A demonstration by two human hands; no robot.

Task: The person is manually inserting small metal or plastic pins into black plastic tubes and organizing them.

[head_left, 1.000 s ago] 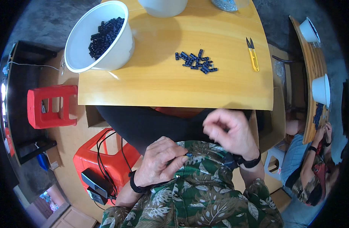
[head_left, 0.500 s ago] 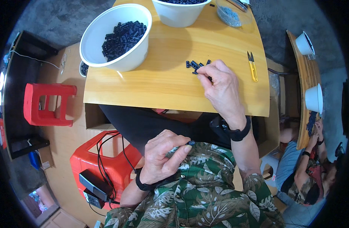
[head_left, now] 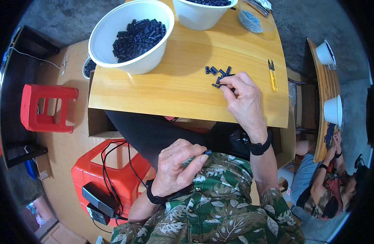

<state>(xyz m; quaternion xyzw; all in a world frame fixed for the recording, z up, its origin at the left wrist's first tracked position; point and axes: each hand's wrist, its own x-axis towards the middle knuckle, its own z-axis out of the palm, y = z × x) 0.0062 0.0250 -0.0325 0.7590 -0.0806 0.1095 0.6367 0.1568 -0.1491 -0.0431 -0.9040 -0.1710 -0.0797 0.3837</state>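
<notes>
My left hand [head_left: 175, 166] is over my lap, thumb and forefinger pinched on a small black plastic piece [head_left: 207, 152] whose end sticks out past the fingertips. Over the table, my right hand [head_left: 247, 101] is closed in a pinch at the near side of a loose group of small black plastic pieces [head_left: 213, 70]. One dark piece [head_left: 215, 85] pokes out at its fingertips; the curled fingers hide part of the group. To the right of this hand lie yellow-handled thread snips [head_left: 272, 76], blades pointing away from me.
A white tub [head_left: 100, 51] of black pieces stands at the table's left, another tub [head_left: 197, 16] behind it. A clear dish [head_left: 252, 22] of small bluish-grey bits sits far right. Red stools [head_left: 52, 107] are at left; a co-worker [head_left: 323, 179] sits at a bench on the right.
My right hand has drawn slightly nearer to me, and a dark piece now shows at its fingertips. The left hand keeps its pinch. The whole view has shifted a little.
</notes>
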